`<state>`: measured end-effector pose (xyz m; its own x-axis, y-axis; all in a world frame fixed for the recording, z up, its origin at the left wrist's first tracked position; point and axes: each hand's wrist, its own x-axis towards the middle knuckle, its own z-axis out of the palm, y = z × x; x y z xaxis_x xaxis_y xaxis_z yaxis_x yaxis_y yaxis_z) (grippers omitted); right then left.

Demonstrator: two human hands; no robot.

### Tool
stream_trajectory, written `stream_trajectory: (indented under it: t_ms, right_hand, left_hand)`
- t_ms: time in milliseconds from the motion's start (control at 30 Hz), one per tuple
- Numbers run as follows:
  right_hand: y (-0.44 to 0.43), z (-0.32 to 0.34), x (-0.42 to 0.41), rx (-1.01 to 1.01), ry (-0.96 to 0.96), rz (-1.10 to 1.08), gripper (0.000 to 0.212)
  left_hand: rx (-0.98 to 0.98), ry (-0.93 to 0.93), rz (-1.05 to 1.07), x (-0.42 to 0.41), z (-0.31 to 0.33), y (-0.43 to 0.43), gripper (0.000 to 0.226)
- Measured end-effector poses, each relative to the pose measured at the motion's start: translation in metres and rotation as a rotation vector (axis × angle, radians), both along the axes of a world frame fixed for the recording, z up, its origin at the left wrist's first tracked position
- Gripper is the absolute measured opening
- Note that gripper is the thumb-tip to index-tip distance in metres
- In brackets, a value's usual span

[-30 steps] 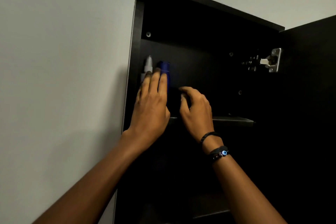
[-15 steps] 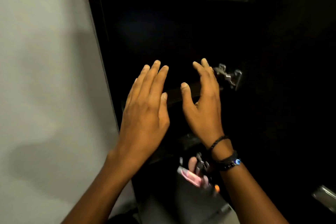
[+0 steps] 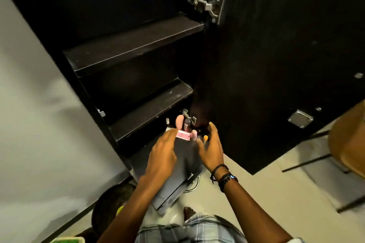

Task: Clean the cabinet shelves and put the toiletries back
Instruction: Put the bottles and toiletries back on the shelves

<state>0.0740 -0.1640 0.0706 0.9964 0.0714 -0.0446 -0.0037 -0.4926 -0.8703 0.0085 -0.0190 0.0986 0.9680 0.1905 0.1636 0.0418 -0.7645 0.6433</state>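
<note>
I look down into a black cabinet whose two shelves, the upper (image 3: 134, 45) and the lower (image 3: 154, 108), are bare. Below them a cluster of toiletries stands on a dark flat surface (image 3: 177, 165): a pink box (image 3: 183, 135), a pink oval item (image 3: 179, 120), a dark tube (image 3: 186, 123), a small white bottle (image 3: 167, 121) and an orange-tipped item (image 3: 205, 137). My left hand (image 3: 164, 152) reaches in with its fingertips right beside the pink box. My right hand (image 3: 211, 146) is spread around the orange-tipped item, thumb and fingers apart. Neither hand plainly grips anything.
The open cabinet door (image 3: 276, 65) stands close on the right, with metal hinges (image 3: 207, 4) at its edge. A wooden chair (image 3: 347, 144) is at the far right. A dark round container (image 3: 110, 199) sits on the floor by my legs. A pale wall (image 3: 29, 104) is at left.
My view has swung down from the top shelf to the cabinet's bottom. Both hands left the bottles up there and dropped to the toiletries below.
</note>
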Motion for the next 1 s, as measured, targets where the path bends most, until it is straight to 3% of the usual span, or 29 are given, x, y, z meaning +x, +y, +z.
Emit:
stream_trajectory:
  t_ms: [133, 367, 733, 800, 867, 1000]
  right_hand:
    - [-0.017, -0.029, 0.009, -0.150, 0.139, 0.008, 0.072]
    - [-0.023, -0.065, 0.048, -0.297, 0.209, 0.107, 0.070]
    - [-0.035, -0.114, 0.108, -0.558, 0.199, 0.391, 0.064]
    - [-0.037, -0.121, 0.113, -0.565, 0.213, 0.432, 0.062]
    - [-0.038, -0.125, 0.120, -0.581, 0.211, 0.456, 0.059]
    - [-0.036, -0.130, 0.127, -0.597, 0.176, 0.492, 0.055]
  left_hand:
    - [0.026, 0.142, -0.009, 0.007, -0.029, 0.002, 0.054]
    - [0.061, 0.252, -0.032, 0.053, -0.069, -0.001, 0.054]
    - [-0.055, 0.118, -0.127, 0.134, -0.159, -0.026, 0.038]
    - [-0.063, 0.109, -0.126, 0.142, -0.177, -0.028, 0.044]
    - [-0.115, 0.079, -0.107, 0.153, -0.183, -0.033, 0.049]
    - [-0.205, 0.137, -0.072, 0.170, -0.177, -0.039, 0.035]
